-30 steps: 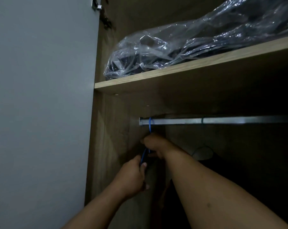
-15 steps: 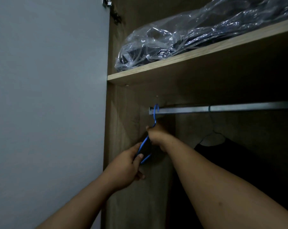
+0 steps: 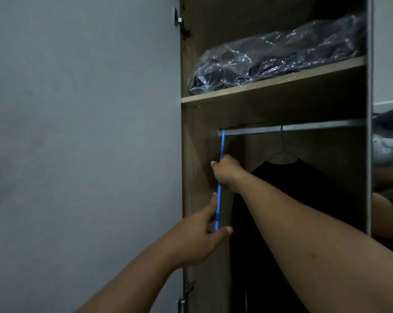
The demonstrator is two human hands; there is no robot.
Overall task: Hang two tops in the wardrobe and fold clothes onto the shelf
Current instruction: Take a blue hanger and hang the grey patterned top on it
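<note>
Head view, change: my left hand has slid down the blue hanger, loosely pinching its lower end; my right hand still grips it higher up.
Meaning: probably taking the hanger for a top.
Rail: hook on at 12 o'clock.
Black top: hanging at 3 o'clock.
Shelf: bagged clothes.
Room: grey door at 9 o'clock.

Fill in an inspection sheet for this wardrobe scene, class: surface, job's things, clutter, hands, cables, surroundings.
Surface: wooden shelf above a metal rail.
Job's things: blue hanger hooked at the rail's left end; black top on a grey hanger.
Clutter: plastic-wrapped dark clothes on the shelf.
Hands: right hand grips the blue hanger; left hand pinches its lower end.
Cables: nothing seen.
Surroundings: open grey door; mirror at right.
</note>
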